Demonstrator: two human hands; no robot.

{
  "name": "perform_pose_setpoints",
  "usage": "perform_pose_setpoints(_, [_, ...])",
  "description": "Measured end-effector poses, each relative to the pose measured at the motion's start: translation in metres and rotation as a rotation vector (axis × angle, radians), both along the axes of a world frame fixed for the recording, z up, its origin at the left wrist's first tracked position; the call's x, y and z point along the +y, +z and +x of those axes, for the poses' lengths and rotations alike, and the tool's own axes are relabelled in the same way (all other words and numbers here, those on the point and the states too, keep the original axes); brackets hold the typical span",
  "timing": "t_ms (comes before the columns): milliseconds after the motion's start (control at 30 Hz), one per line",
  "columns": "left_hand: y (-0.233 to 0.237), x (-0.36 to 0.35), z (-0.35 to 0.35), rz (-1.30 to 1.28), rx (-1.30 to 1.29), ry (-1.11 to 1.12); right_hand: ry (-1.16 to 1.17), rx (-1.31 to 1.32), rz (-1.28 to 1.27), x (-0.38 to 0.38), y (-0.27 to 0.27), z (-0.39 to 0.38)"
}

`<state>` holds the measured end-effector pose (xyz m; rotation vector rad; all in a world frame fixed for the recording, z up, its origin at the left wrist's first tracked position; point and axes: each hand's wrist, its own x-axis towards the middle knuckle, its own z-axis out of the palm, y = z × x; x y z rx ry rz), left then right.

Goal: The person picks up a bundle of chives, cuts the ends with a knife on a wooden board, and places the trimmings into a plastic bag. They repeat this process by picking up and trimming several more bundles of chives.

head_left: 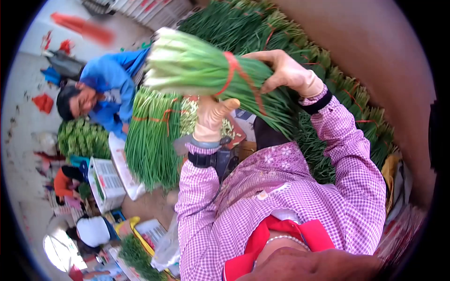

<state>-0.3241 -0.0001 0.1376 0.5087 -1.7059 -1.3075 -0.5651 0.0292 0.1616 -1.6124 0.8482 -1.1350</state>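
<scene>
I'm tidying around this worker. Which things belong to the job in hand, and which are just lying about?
Part of the job:
- raised green bunch, gripped by the right hand, with the left hand at it, fingers hidden
- its orange tie

Probably just lying about:
- clear plastic bag
- white crate

Left hand point(209, 120) under, right hand point(287, 72) gripping green bunch point(187, 65), red band point(230, 70) around; another bunch point(152, 152) near left hand.

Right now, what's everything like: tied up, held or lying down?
Bundle of green stalks: held up, tied with red band.
Second bundle: lying down, tied too.
Left hand: supporting the held bundle, fingers mostly hidden.
Right hand: gripping that bundle's leafy part.
Piled greens: tied in bunches.
</scene>
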Motion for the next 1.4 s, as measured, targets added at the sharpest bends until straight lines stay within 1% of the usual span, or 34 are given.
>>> perform_pose_setpoints(33, [0.015,0.008,0.003,0.076,0.082,-0.039,0.057,-0.034,0.015,-0.002,0.012,0.021])
perform_pose_setpoints(67, [0.027,0.015,0.012,0.075,0.079,-0.014,0.11,-0.066,0.031,-0.004,0.022,0.041])
perform_pose_setpoints(167, [0.067,0.033,0.048,0.175,0.425,0.099,0.24,-0.125,-0.135,-0.009,0.033,0.097])
perform_pose_setpoints(200, [0.077,0.041,0.062,0.193,0.527,0.14,0.32,-0.12,-0.141,-0.005,0.038,0.114])
perform_pose_setpoints(233, [0.08,0.042,0.09,0.212,0.525,0.165,0.378,-0.15,-0.054,-0.002,0.035,0.14])
perform_pose_setpoints(267, [0.093,0.053,0.108,0.174,0.485,0.3,0.439,-0.189,0.033,0.006,0.029,0.153])
perform_pose_setpoints(300, [0.108,0.066,0.12,0.143,0.445,0.3,0.469,-0.075,-0.002,0.013,0.016,0.162])
perform_pose_setpoints(333, [0.115,0.076,0.146,0.119,0.405,0.403,0.496,0.038,-0.039,0.015,-0.003,0.172])
perform_pose_setpoints(367, [0.122,0.086,0.174,0.095,0.363,0.503,0.67,0.057,-0.092,0.01,-0.035,0.187])
perform_pose_setpoints(400, [0.136,0.1,0.192,0.066,0.305,0.549,0.823,0.135,-0.144,0.009,-0.05,0.188])
perform_pose_setpoints(433, [0.144,0.114,0.216,0.026,0.269,0.65,0.764,0.329,-0.109,0.006,-0.08,0.192])
perform_pose_setpoints(500, [0.16,0.128,0.264,-0.083,0.005,0.7,0.437,0.612,-0.166,-0.008,-0.139,0.205])
perform_pose_setpoints(533, [0.166,0.136,0.274,-0.115,-0.137,0.732,0.294,0.802,-0.155,-0.008,-0.15,0.207])
perform_pose_setpoints(567, [0.167,0.139,0.271,-0.111,-0.138,0.742,0.248,0.991,-0.243,-0.01,-0.164,0.208])
perform_pose_setpoints(600, [0.168,0.144,0.267,-0.157,-0.359,0.824,0.258,0.991,-0.245,-0.008,-0.178,0.212])
perform_pose_setpoints(633, [0.168,0.147,0.267,-0.205,-0.583,0.9,0.205,1.015,-0.344,-0.005,-0.192,0.217])
perform_pose_setpoints(667, [0.16,0.144,0.271,-0.161,-0.744,0.92,0.15,1.037,-0.444,-0.006,-0.201,0.224])
perform_pose_setpoints(700, [0.147,0.139,0.273,-0.155,-0.921,0.907,0.167,1.074,-0.476,-0.011,-0.214,0.232])
perform_pose_setpoints(733, [0.137,0.136,0.266,-0.148,-1.103,0.89,0.173,1.071,-0.479,-0.011,-0.211,0.236])
perform_pose_setpoints(833, [0.094,0.128,0.268,-0.016,-1.228,0.78,0.286,1.107,-0.34,-0.009,-0.192,0.239])
perform_pose_setpoints(867, [0.078,0.125,0.273,0.019,-1.251,0.739,0.288,1.107,-0.338,-0.009,-0.191,0.236])
perform_pose_setpoints(900, [0.055,0.121,0.287,0.081,-1.232,0.709,0.296,0.957,-0.22,-0.008,-0.192,0.232])
perform_pose_setpoints(933, [0.036,0.118,0.297,0.097,-1.282,0.704,0.302,0.806,-0.103,-0.006,-0.191,0.228])
perform_pose_setpoints(967, [0.026,0.116,0.299,0.144,-1.307,0.687,0.334,0.765,0.009,0.0,-0.169,0.22])
perform_pose_setpoints(1000, [0.017,0.114,0.298,0.192,-1.33,0.671,0.334,0.771,0.009,0.002,-0.181,0.214])
perform_pose_setpoints(1033, [0.012,0.115,0.296,0.187,-1.324,0.671,0.249,0.534,-0.01,0.007,-0.202,0.204])
perform_pose_setpoints(1067, [0.002,0.11,0.296,0.193,-1.318,0.669,0.162,0.298,-0.025,0.014,-0.178,0.204])
perform_pose_setpoints(1100, [-0.008,0.102,0.294,0.197,-1.374,0.645,0.209,0.361,0.421,0.023,-0.151,0.184])
perform_pose_setpoints(1133, [-0.017,0.095,0.29,0.201,-1.432,0.616,0.125,0.283,0.438,0.032,-0.134,0.179])
perform_pose_setpoints(1200, [-0.035,0.079,0.277,0.2,-1.451,0.596,0.045,0.191,0.349,0.033,-0.156,0.169])
perform_pose_setpoints(1233, [-0.047,0.07,0.272,0.204,-1.46,0.555,0.021,0.243,0.31,0.035,-0.141,0.164])
perform_pose_setpoints(1267, [-0.057,0.064,0.265,0.203,-1.469,0.518,0.01,0.246,0.312,0.038,-0.141,0.162])
perform_pose_setpoints(1333, [-0.084,0.051,0.253,0.201,-1.453,0.458,-0.096,0.321,-0.004,0.043,-0.146,0.161])
perform_pose_setpoints(1400, [-0.117,0.043,0.244,0.204,-1.499,0.428,-0.096,0.363,0.014,0.053,-0.138,0.165])
